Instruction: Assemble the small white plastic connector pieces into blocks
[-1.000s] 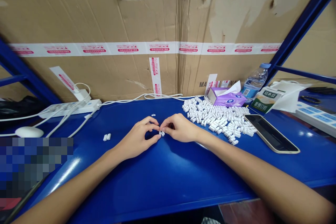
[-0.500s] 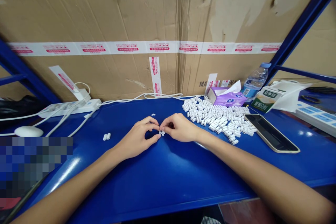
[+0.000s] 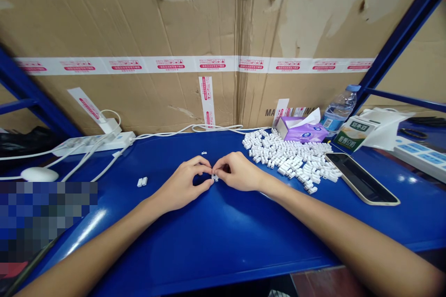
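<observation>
At the middle of the blue table, my left hand and my right hand meet fingertip to fingertip. Between and just under the fingers show small white plastic pieces, partly covered by the fingertips. Thumb and forefinger of each hand are pinched closed on them; how the pieces fit together is too small to make out. Just beyond the hands lie a few tiny white bits. Left of my left hand, two white plastic pieces rest side by side. A large pile of similar white pieces spreads to the right.
Behind the pile stand a purple tissue pack, a water bottle and a green-white carton. A phone lies at the pile's right. Cables run from a power strip at left. Cardboard walls the table's back.
</observation>
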The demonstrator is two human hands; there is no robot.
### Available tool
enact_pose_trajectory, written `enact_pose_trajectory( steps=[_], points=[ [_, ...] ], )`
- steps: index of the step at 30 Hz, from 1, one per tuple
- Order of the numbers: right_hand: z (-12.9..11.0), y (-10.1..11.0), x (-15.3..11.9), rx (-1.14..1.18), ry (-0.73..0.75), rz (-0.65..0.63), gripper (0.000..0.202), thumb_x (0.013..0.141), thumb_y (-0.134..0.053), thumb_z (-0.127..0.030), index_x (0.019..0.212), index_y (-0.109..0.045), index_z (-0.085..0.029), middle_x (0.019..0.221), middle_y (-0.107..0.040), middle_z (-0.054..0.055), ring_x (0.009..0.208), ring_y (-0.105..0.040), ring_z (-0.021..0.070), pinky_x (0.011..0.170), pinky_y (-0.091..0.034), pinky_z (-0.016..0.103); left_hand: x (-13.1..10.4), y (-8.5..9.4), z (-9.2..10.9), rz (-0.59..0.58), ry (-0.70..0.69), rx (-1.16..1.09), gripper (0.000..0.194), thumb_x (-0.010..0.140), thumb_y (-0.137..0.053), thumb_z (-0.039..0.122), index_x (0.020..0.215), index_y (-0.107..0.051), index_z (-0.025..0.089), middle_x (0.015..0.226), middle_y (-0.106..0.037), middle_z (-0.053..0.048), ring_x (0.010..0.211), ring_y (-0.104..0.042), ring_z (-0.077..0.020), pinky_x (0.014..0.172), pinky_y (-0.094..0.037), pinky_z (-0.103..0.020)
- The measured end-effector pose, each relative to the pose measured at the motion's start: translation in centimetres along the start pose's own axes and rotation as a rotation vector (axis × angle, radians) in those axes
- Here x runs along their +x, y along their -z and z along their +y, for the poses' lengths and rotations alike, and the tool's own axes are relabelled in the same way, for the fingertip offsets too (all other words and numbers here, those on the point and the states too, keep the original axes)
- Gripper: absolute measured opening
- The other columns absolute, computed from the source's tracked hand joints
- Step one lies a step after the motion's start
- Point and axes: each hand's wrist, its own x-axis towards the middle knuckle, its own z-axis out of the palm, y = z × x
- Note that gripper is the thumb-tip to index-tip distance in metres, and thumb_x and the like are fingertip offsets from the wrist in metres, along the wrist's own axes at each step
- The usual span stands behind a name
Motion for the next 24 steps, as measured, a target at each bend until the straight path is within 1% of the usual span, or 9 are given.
enact_pose_trajectory(
  steps=[5, 9, 13, 18, 24],
  points=[
    [-0.22, -0.07, -0.08, 0.003, 0.006, -0.002, 0.021, 0.087, -0.059, -0.006, 0.084, -0.077, -0.016, 0.076, -0.076, 0.002, 0.066, -0.065, 0.0122, 0.063, -0.042, 0.022, 0.02, -0.11, -0.11, 0.007, 0.005, -0.001, 0.016, 0.092, -0.062, 0.030, 0.101, -0.074, 0.024, 0.111, -0.067, -0.004, 0.090, -0.065, -0.0185, 0.082, -0.054, -0.033],
    [-0.28, -0.22, -0.14, 0.026, -0.018, 0.015, 0.017, 0.088, -0.062, -0.007, 0.087, -0.077, -0.016, 0.076, -0.076, 0.002, 0.067, -0.067, 0.0126, 0.063, -0.043, 0.022, 0.04, -0.12, -0.13, 0.023, 0.003, 0.000, 0.015, 0.092, -0.063, 0.030, 0.100, -0.075, 0.024, 0.109, -0.068, -0.004, 0.090, -0.064, -0.0188, 0.082, -0.054, -0.033],
    [0.04, -0.27, -0.13, 0.054, -0.014, 0.028, 0.015, 0.089, -0.062, -0.008, 0.089, -0.075, -0.016, 0.073, -0.073, 0.000, 0.066, -0.066, 0.0119, 0.064, -0.044, 0.022, 0.00, -0.14, -0.30, 0.036, 0.015, -0.002, 0.016, 0.091, -0.064, 0.032, 0.100, -0.075, 0.024, 0.110, -0.068, -0.004, 0.087, -0.064, -0.0183, 0.080, -0.055, -0.033],
    [0.56, -0.22, -0.07, 0.046, 0.007, 0.027, 0.015, 0.089, -0.062, -0.009, 0.088, -0.075, -0.017, 0.071, -0.071, -0.001, 0.065, -0.064, 0.0112, 0.063, -0.043, 0.021, -0.08, -0.24, -0.47, 0.050, 0.019, -0.012, 0.014, 0.091, -0.065, 0.030, 0.099, -0.075, 0.024, 0.109, -0.067, -0.003, 0.086, -0.064, -0.0175, 0.079, -0.054, -0.032],
    [0.29, -0.38, -0.13, 0.014, -0.008, 0.033, 0.016, 0.086, -0.061, -0.008, 0.083, -0.075, -0.016, 0.070, -0.072, 0.000, 0.063, -0.064, 0.0116, 0.061, -0.043, 0.022, -0.13, -0.21, -0.40, 0.042, 0.018, -0.004, 0.013, 0.091, -0.065, 0.031, 0.098, -0.074, 0.023, 0.108, -0.067, -0.003, 0.085, -0.063, -0.0172, 0.079, -0.054, -0.032]
  ],
)
